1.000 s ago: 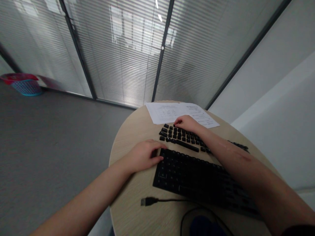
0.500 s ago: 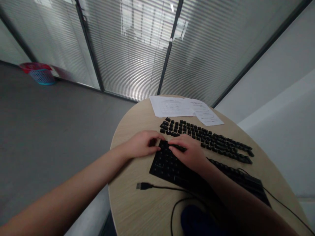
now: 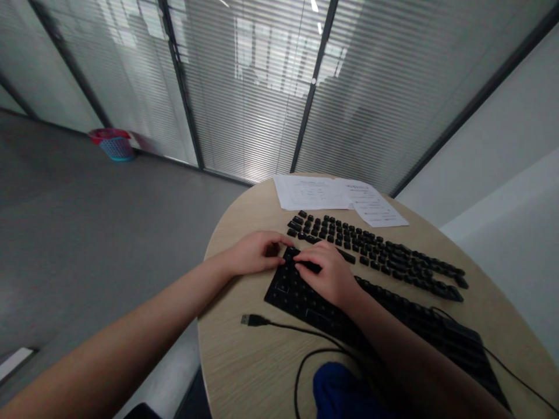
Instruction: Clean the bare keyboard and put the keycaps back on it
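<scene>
Slatted blinds (image 3: 244, 122) behind dark-framed glass line the far side of the room, and a red-and-blue plastic basket (image 3: 116, 145) sits on the floor at far left. On the round, pale wooden table (image 3: 244, 361), a long black keyboard (image 3: 299, 299) lies slantwise, its left end bare of many caps. The person's left hand (image 3: 255, 253) is at its far left corner, thumb and forefinger parted; whether it grips the edge I can't tell. The right hand (image 3: 329, 273) bends over that same end, thumb and fingertips close together, any cap between them hidden from me. Beyond lie rows of loose black keycaps (image 3: 369, 241), then white printed sheets (image 3: 314, 193); nearer, a black cable with a USB plug (image 3: 254, 320).
</scene>
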